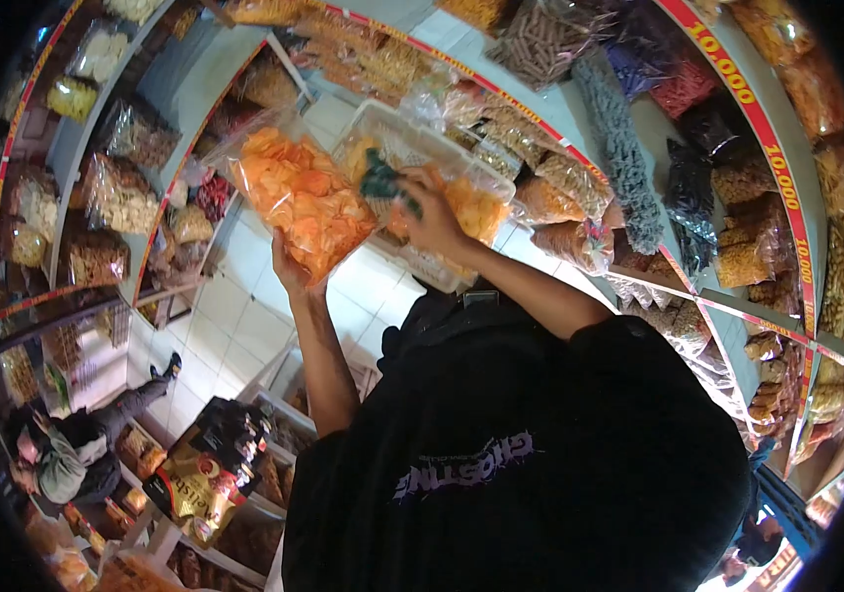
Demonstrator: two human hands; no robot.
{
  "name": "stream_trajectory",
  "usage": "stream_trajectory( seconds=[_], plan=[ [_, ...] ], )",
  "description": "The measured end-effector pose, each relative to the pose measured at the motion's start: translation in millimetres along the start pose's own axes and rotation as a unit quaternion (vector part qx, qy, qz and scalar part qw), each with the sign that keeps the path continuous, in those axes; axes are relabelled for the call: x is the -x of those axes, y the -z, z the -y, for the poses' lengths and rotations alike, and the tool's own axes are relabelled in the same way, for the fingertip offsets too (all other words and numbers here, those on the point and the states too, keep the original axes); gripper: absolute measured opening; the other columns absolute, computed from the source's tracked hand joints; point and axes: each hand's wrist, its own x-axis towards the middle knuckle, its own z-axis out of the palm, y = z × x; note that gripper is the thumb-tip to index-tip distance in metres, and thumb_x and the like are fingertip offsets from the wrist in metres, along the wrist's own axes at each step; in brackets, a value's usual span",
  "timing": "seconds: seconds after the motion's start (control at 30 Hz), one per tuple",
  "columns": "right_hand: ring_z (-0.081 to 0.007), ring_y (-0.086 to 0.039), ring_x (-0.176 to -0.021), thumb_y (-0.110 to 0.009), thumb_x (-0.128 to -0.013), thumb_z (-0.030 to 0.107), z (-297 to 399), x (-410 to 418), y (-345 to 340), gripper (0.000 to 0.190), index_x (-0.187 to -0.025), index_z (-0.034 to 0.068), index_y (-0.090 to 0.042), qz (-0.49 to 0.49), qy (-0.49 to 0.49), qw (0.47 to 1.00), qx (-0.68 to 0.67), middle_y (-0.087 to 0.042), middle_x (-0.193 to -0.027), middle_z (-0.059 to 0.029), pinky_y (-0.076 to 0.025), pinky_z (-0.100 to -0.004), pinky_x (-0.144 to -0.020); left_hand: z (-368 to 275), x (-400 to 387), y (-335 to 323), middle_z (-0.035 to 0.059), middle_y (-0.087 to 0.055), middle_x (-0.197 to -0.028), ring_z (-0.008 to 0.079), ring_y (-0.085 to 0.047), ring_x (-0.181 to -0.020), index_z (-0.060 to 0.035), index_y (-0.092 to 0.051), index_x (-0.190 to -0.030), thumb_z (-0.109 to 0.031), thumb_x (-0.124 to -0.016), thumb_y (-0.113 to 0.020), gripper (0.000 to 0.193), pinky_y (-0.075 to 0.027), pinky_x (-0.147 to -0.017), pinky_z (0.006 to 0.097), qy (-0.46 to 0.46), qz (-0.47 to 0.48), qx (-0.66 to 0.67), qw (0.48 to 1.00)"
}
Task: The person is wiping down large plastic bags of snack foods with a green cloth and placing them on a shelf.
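My left hand grips the lower side of a large clear plastic bag full of orange chips. The bag is held up tilted, left of a white plastic crate. My right hand is over the crate with its fingers curled on a bunched dark green cloth. The cloth lies close to the bag's right side. In the crate are clear bags of yellow-orange chips, partly hidden by my right hand and forearm.
Shelves with red-and-yellow printed strips and bagged snacks curve around me. A grey duster-like fluffy thing hangs at the right. Below left are black-and-gold packets and a person. White floor tiles show beneath.
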Motion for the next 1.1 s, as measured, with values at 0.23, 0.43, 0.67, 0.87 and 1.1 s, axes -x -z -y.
stream_trajectory(
  seconds=[0.23, 0.43, 0.67, 0.87, 1.1],
  plan=[
    [-0.0316, -0.058, -0.098, -0.055, -0.089, 0.017, 6, -14, 59, 0.034, -0.114, -0.004, -0.050, -0.130, -0.107, 0.981, -0.100, -0.058, -0.104, -0.0200, -0.043, -0.0343, -0.087, 10, 44, 23, 0.0171, -0.036, -0.139, 0.0379, -0.038, -0.126, -0.0051, -0.027, -0.140, -0.041, -0.089, -0.046, 0.065, -0.034, -0.101, 0.0560, 0.043, -0.010, -0.009, 0.999],
    [-0.0330, -0.058, -0.097, -0.062, -0.078, 0.005, 111, -42, 191, 0.035, -0.111, -0.003, -0.052, -0.225, 0.063, 0.971, 0.043, -0.058, -0.107, -0.0196, -0.044, -0.0359, -0.087, 28, 52, -20, 0.0156, -0.034, -0.140, 0.0361, -0.037, -0.125, -0.0065, -0.025, -0.141, -0.046, -0.088, -0.045, 0.069, -0.035, -0.101, 0.0540, 0.072, 0.112, -0.066, 0.989],
    [-0.0317, -0.055, -0.101, -0.067, -0.062, 0.003, 168, -68, 331, 0.047, -0.106, 0.010, -0.054, -0.294, 0.206, 0.837, 0.414, -0.056, -0.114, -0.0089, -0.048, -0.0391, -0.082, 51, 41, -143, 0.0135, -0.031, -0.143, 0.0354, -0.035, -0.128, -0.0092, -0.025, -0.142, -0.050, -0.084, -0.052, 0.077, -0.032, -0.103, 0.0539, 0.136, 0.347, -0.032, 0.927],
    [-0.0319, -0.051, -0.111, -0.068, -0.075, 0.027, 164, -76, 380, 0.042, -0.114, 0.013, -0.057, -0.156, 0.010, 0.867, 0.473, -0.054, -0.118, -0.0119, -0.046, -0.0397, -0.087, 59, 47, -207, 0.0105, -0.031, -0.144, 0.0340, -0.034, -0.129, -0.0129, -0.025, -0.143, -0.054, -0.084, -0.046, 0.075, -0.031, -0.104, 0.0532, 0.141, 0.463, 0.082, 0.871],
    [-0.0286, -0.051, -0.115, -0.051, -0.090, 0.041, 180, -52, 428, 0.049, -0.125, 0.007, -0.050, -0.096, 0.073, 0.961, 0.248, -0.055, -0.121, -0.0144, -0.038, -0.0397, -0.098, 69, 51, -282, 0.0108, -0.032, -0.143, 0.0322, -0.034, -0.130, -0.0121, -0.028, -0.141, -0.050, -0.089, -0.038, 0.066, -0.031, -0.105, 0.0514, 0.103, 0.484, 0.057, 0.867]
  ],
)
